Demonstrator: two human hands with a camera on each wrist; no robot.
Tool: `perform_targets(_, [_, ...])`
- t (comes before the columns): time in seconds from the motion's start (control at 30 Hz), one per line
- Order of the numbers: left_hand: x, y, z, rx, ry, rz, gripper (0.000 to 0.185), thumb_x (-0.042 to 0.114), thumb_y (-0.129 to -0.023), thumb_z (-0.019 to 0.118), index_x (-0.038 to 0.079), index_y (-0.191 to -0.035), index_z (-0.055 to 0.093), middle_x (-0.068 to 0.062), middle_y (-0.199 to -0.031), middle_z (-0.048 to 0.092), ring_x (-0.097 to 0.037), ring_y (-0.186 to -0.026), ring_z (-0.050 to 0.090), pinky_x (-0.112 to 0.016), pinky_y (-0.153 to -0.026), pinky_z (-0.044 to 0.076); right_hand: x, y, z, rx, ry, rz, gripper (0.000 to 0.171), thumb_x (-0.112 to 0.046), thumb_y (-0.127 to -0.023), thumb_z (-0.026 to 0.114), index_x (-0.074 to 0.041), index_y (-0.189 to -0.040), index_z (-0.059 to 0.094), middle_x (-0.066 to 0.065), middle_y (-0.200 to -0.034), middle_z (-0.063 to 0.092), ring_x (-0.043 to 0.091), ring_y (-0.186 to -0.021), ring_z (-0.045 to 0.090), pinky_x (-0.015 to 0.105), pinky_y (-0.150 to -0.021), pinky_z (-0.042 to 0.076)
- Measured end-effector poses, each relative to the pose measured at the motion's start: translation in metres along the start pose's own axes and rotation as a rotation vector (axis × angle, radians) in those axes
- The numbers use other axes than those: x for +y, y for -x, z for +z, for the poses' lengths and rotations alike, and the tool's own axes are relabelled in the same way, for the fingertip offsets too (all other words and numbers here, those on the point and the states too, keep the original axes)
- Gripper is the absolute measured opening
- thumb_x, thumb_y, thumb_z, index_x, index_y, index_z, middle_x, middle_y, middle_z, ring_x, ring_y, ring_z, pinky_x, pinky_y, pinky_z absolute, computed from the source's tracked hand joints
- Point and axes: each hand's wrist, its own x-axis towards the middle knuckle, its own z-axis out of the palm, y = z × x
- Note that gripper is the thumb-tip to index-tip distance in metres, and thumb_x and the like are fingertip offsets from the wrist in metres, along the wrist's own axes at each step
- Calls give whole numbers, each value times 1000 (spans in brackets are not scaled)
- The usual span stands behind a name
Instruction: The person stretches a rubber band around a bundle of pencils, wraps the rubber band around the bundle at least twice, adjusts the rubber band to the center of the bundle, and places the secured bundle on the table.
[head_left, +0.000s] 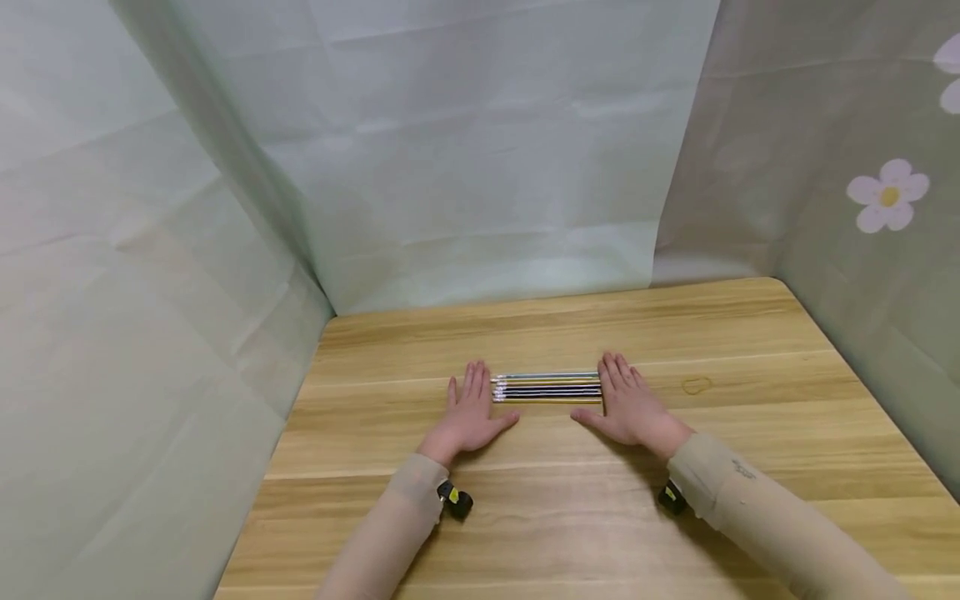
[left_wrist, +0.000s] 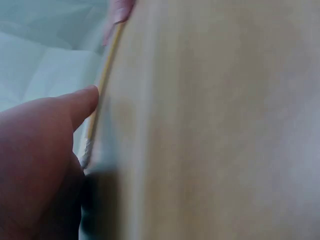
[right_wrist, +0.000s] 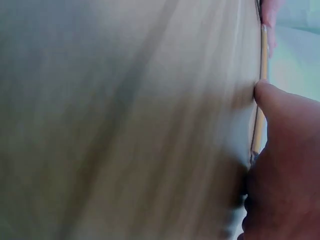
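Note:
Several pencils (head_left: 547,388), yellow, dark and light ones, lie side by side in a flat row on the wooden table. My left hand (head_left: 468,417) lies along their left ends, fingers straight and pointing away, thumb spread inward. At the right ends my right hand (head_left: 630,408) rests in the mirrored way, straight fingers against the row and thumb out below it. The left wrist view shows the nearest yellow pencil (left_wrist: 106,75) running past my thumb. That yellow pencil (right_wrist: 264,55) also appears behind my thumb in the right wrist view.
A thin yellow rubber band (head_left: 696,385) lies on the table (head_left: 555,508) to the right of my right hand. Pale cloth (head_left: 480,167) hangs behind the table and at both sides, with printed flowers (head_left: 888,197) on the right one.

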Motion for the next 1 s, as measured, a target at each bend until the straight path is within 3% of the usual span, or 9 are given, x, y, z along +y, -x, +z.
perform_targets(0.2, [-6, -2, 1, -16, 19, 18, 108, 76, -105, 36, -3, -168, -2, -21, -176, -14, -35, -162, -18, -57, -126, -13, 1, 1, -3, -13, 6, -9, 110, -72, -103, 51, 15, -163, 17, 34, -172, 6, 51, -160, 2, 65, -127, 8])
perform_targets(0.33, [-2, -3, 1, -24, 6, 34, 108, 76, -104, 35, -2, -168, -3, -20, -176, -14, -36, -162, -17, -57, -127, -11, -4, -1, -1, -35, 32, -6, 109, -71, -104, 49, 13, -164, 14, 32, -173, 4, 48, -161, 1, 63, -127, 10])
perform_targets(0.7, [5, -2, -1, -25, -50, 1, 111, 79, -103, 36, -3, -168, -2, -21, -175, -15, -36, -162, -15, -58, -127, -8, -2, -9, 14, -11, 17, 27, 117, -80, -101, 41, 13, -164, 9, 32, -173, -2, 47, -161, -4, 61, -128, 6])
perform_targets(1.0, [7, 1, -2, -63, -81, 14, 110, 78, -104, 34, -3, -167, -6, -21, -175, -17, -37, -162, -16, -59, -127, -9, -10, -8, 7, -18, 11, 56, 115, -74, -103, 48, 16, -163, 9, 34, -172, -1, 49, -161, -2, 62, -128, 7])
